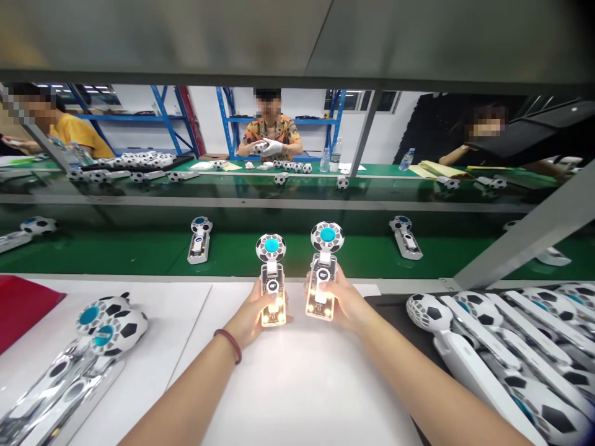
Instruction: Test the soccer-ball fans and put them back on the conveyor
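My left hand (253, 310) is closed around the clear handle of a football-patterned handheld fan (273, 282), its thumb on the front. My right hand (346, 297) grips a second such fan (324, 272) in the same way. Both fans stand upright side by side, a small gap between them. Each has a round black-and-white head with a blue centre, a small lit round display, and glowing orange lights low in the handle. White paper (302, 384) covers the surface below them.
Two fans (114, 334) lie at the left near a red sheet (23, 310). A black tray (390, 303) with several fans is at the right. Ahead, a green belt (242, 248) carries spaced fans; a slanted metal post (534, 229) crosses the right. Several people sit beyond.
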A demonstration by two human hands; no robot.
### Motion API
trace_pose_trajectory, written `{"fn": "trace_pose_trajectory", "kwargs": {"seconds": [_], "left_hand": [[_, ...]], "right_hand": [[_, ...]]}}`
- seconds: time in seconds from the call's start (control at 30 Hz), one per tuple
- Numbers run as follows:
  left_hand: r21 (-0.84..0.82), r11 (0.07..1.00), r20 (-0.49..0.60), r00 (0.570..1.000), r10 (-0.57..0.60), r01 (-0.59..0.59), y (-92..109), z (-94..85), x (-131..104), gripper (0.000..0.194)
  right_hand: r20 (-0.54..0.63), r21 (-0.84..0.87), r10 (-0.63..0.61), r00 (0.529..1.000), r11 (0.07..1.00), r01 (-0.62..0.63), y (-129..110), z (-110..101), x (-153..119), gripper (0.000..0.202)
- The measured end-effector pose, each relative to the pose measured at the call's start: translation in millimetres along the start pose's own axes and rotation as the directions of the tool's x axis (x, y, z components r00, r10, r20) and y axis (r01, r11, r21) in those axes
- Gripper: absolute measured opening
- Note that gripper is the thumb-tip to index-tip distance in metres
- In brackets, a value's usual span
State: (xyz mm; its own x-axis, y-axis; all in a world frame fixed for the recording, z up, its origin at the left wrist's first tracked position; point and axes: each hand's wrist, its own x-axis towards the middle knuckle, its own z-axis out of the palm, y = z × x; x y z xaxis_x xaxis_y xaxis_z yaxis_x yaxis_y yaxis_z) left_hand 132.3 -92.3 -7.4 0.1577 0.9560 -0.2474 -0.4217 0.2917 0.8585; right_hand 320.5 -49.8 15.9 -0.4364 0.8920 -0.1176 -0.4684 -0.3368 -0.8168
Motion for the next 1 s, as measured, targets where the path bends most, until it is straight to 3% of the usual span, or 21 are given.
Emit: {"fn": "trace_pose_trajectory", "kwargs": {"seconds": [0.53,1.0], "left_hand": [[0.023,1.0,0.05,0.998,-0.023,0.022,2.0,0.9,-1.5,0.038],[-0.05,0.999,0.116,0.993,0.027,-0.021,-3.5,-5.3,1.7,0.036]], "right_hand": [[0.065,-0.011,-0.017,0.998,1.0,0.018,2.7,-4.8,0.8,0.058],[0.079,0.032,-0.039,0.996,0.999,0.037,2.4,-5.9,3.4,0.045]]}}
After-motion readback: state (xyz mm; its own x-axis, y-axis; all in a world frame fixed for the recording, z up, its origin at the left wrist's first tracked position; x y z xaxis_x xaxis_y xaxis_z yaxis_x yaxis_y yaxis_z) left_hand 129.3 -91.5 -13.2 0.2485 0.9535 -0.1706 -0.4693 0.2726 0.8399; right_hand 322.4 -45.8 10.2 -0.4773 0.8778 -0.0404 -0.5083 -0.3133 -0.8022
